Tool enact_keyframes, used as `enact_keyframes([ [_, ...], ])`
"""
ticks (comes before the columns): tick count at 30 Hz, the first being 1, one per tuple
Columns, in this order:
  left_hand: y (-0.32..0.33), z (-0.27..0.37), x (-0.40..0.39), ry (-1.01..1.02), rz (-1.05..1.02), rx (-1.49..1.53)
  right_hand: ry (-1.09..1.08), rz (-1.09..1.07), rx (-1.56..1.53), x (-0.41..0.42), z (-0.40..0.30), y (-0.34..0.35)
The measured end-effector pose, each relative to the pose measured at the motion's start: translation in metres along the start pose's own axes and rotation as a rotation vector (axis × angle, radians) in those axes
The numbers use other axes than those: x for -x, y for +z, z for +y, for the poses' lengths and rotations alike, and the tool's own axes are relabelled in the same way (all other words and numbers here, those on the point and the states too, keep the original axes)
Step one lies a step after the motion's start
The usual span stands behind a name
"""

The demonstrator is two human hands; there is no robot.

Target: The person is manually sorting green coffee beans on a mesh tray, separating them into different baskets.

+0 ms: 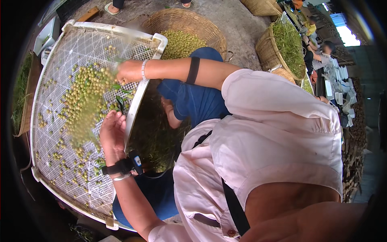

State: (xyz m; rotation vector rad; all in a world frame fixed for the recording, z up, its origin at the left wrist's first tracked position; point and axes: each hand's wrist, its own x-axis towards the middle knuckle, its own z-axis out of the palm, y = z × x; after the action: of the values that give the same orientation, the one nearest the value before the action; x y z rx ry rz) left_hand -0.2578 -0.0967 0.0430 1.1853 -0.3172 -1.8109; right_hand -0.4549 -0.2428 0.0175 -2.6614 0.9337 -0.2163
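Observation:
A white plastic mesh tray [142, 90] fills the left of the view, with round yellow-green fruits [87, 87] heaped in its middle and scattered around. My right hand [130, 71], with a pale bracelet at the wrist, is over the tray's near part; its fingertips are partly hidden and blurred beside leaves. My left hand [113, 127], with a black strap at the wrist, lies over the tray's near edge, fingers curled upward. Dark green leaves [120, 101] rest just beyond its fingertips. Whether either hand grips anything is unclear.
A large wicker basket [211, 33] with more such fruits stands right of the tray. Another basket [264, 45] holds green stalks. A white box [48, 33] lies beyond the tray. Another person's feet [113, 8] are at the top; other people [322, 59] sit farther off.

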Motion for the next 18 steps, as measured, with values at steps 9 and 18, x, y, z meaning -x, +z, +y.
enact_keyframes([
  [9,0.021,-0.004,-0.004,0.068,-0.042,0.379,0.04,-0.081,-0.952,0.009,-0.085,-0.04],
  [18,-0.014,-0.01,-0.02,-0.004,-0.087,0.414,0.189,-0.476,0.184,0.004,-0.047,-0.022],
])
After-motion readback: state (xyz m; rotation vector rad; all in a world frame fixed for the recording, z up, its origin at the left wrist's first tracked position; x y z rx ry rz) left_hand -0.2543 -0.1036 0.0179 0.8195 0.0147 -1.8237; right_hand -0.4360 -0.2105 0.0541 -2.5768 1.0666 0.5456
